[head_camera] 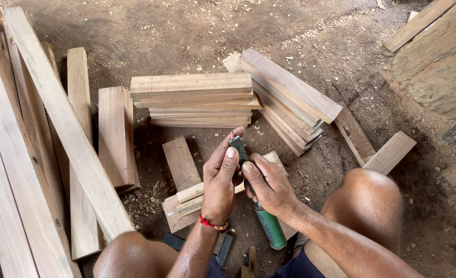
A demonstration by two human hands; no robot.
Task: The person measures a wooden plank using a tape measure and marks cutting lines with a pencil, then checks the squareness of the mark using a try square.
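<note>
The person squatted on the dirt floor [290, 31], both hands busy with one green-handled tool [269, 226]. The left hand [218, 188] had its fingers [230, 154] pinched around the dark upper end of the tool, just under its tip. The right hand [269, 188] was wrapped about the shaft lower down, thumb pressed against it, so that the green handle stuck out below toward the knees. The tool hung above a few short wood offcuts [187, 198] lying on the floor. A neat stack of boards [192, 98] sat just beyond, with a slanted pile of planks [290, 98] beside it. To handle this well, the lower grip probably needed to stay firm while the pinching fingers worked lightly, clear of any sharp edge.
</note>
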